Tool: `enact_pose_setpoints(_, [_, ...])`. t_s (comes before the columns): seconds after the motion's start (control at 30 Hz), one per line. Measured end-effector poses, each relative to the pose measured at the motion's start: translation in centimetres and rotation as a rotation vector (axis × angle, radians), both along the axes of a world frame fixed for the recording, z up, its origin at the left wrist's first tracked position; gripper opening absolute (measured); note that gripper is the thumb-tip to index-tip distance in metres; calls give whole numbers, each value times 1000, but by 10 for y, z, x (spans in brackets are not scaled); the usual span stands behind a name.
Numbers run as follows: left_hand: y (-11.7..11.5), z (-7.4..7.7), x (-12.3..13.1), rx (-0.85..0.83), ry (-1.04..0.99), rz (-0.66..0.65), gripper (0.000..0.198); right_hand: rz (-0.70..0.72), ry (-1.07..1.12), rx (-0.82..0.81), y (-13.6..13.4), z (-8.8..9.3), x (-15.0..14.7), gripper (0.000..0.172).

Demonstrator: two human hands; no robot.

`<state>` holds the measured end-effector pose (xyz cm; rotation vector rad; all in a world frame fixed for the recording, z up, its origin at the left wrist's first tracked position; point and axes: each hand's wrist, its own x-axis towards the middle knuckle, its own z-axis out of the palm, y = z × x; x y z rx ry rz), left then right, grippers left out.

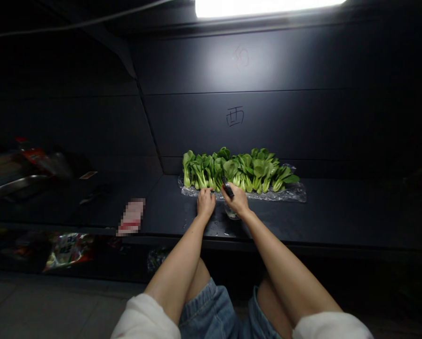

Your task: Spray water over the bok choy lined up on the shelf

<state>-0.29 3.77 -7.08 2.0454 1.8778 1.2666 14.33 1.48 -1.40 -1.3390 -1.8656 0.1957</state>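
A row of green bok choy lies on clear plastic film, on a dark shelf. My left hand rests at the film's front edge, its fingertips at the base of the stalks. I cannot tell whether those fingers pinch anything. My right hand grips a black marker, whose tip points towards the stalks. Below and between my hands stands a small clear glass jar, partly hidden by my right hand.
A pixelated red and white package lies on the shelf to my left. Further left are a metal tray and red items. A colourful bag sits lower down. A dark wall rises behind the vegetables, with a hand-drawn character.
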Motion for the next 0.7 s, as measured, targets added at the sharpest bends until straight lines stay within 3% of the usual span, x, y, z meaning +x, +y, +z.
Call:
enact_pose_setpoints(0.17, [0,-1,-4,-10,-9,25,31,-68,24,-32,1,0,0,29])
enact_pose_setpoints(0.4, [2,-2,-3,-11,5,37,31,-13,147,-25,4,-2,8,31])
enact_pose_setpoints(0.7, [3,-5,-5,-19,-6,52,32,-153,93,-32,3,-3,16,29])
